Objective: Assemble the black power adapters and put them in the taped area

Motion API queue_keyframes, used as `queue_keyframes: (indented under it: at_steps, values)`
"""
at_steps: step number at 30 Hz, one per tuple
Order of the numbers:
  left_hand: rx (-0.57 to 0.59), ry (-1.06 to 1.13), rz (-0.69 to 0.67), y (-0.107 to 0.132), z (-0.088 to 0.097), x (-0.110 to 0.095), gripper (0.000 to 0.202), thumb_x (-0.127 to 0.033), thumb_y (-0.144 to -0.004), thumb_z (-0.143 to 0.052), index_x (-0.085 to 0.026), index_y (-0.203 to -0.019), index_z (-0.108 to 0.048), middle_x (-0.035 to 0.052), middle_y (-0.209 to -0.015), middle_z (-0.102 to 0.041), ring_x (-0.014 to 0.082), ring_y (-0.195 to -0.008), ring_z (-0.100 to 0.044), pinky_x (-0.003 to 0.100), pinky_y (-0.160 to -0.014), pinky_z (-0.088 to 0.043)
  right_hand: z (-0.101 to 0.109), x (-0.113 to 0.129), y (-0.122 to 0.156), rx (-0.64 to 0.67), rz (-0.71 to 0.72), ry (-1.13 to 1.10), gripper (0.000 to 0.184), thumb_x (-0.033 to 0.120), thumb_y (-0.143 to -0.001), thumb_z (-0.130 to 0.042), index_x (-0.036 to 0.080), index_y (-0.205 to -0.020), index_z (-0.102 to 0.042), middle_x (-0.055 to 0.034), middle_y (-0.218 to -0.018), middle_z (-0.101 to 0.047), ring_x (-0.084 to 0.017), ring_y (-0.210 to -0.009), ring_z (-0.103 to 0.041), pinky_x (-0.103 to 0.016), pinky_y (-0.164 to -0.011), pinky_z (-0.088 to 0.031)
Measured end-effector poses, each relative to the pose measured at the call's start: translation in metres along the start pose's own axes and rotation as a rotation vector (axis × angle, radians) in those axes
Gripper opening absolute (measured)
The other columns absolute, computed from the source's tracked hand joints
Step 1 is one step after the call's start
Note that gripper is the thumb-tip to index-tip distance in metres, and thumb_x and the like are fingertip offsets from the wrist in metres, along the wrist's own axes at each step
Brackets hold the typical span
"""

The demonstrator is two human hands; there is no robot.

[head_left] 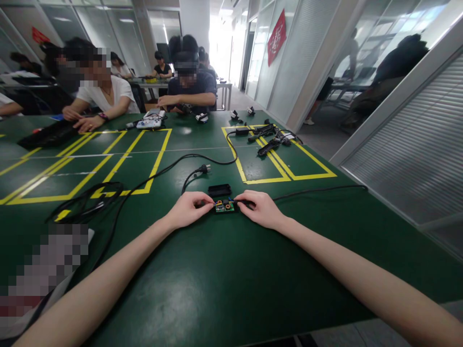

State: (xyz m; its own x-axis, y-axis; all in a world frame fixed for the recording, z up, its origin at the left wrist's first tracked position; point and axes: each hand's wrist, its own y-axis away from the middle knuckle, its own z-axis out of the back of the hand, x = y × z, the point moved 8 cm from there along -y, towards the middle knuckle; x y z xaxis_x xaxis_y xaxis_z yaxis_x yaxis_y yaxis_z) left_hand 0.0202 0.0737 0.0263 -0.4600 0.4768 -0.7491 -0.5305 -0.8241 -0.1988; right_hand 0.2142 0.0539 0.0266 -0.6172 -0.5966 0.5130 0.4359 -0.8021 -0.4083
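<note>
A green circuit board (224, 207) with copper-wound coils lies in an open black adapter case on the table in front of me. Just beyond it rests the case's black lid (219, 190). At the case's left end my left hand (192, 208) is closed, thumb and finger pinching thin coloured wires. A black power cord (188, 177) with a plug runs in behind that hand. My right hand (259, 208) pinches a black cable (318, 191) at the case's right end, and the cable trails off to the right. Fingers partly hide both ends of the case.
The green table (202, 289) carries yellow tape outlines. A coiled black cable (90, 202) lies left, beside a pixelated object (50, 270). Black parts (271, 137) and an adapter (242, 131) sit at the back right. Two people work across the table; glass partitions stand right.
</note>
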Motion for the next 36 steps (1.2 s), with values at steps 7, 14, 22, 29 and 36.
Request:
queue_keyframes:
  at_steps: [7,14,22,29,36]
  values:
    - [-0.048,-0.269,-0.226,0.007,0.0,-0.016,0.024,-0.03,-0.097,-0.056,-0.02,-0.096,-0.078,0.0069,-0.091,-0.076,0.0174,-0.08,-0.069,0.028,-0.074,-0.053,-0.001,-0.004,-0.001,0.047,0.011,-0.072,0.019,0.022,-0.093,-0.058,0.018,-0.1,-0.075,-0.0037,-0.086,-0.071,-0.012,-0.058,-0.052,-0.025,-0.055,-0.042]
    - [-0.008,-0.256,-0.232,0.006,-0.003,-0.014,0.023,-0.028,-0.097,-0.056,-0.02,-0.097,-0.078,0.0071,-0.093,-0.076,0.0184,-0.085,-0.069,0.029,-0.078,-0.054,0.003,-0.005,0.0,0.071,0.107,-0.084,0.026,0.031,-0.101,-0.058,0.021,-0.11,-0.079,-0.007,-0.095,-0.072,-0.017,-0.075,-0.065,-0.03,-0.068,-0.053]
    - [-0.074,-0.277,-0.142,0.005,-0.001,-0.013,0.026,-0.032,-0.094,-0.059,-0.019,-0.079,-0.074,0.0042,-0.084,-0.072,0.0145,-0.071,-0.064,0.024,-0.063,-0.047,0.002,-0.007,0.0,0.076,0.211,0.005,0.025,0.034,-0.101,-0.06,0.024,-0.114,-0.079,-0.0096,-0.103,-0.074,-0.023,-0.095,-0.07,-0.041,-0.086,-0.059]
    - [-0.034,-0.428,-0.3,0.009,-0.006,-0.024,0.022,-0.035,-0.097,-0.057,-0.019,-0.088,-0.07,0.0046,-0.087,-0.068,0.0168,-0.077,-0.064,0.026,-0.069,-0.048,0.003,-0.006,-0.001,0.071,0.282,0.133,0.027,0.038,-0.103,-0.058,0.024,-0.11,-0.08,-0.0091,-0.1,-0.075,-0.024,-0.093,-0.07,-0.04,-0.082,-0.06]
    - [-0.012,-0.619,-0.356,0.011,-0.014,-0.027,0.024,-0.043,-0.095,-0.063,-0.019,-0.091,-0.066,0.0048,-0.088,-0.065,0.0196,-0.082,-0.062,0.028,-0.067,-0.046,0.005,-0.001,0.0,0.083,0.354,0.239,0.035,0.041,-0.106,-0.051,0.021,-0.112,-0.079,-0.01,-0.098,-0.076,-0.023,-0.089,-0.069,-0.038,-0.077,-0.059]
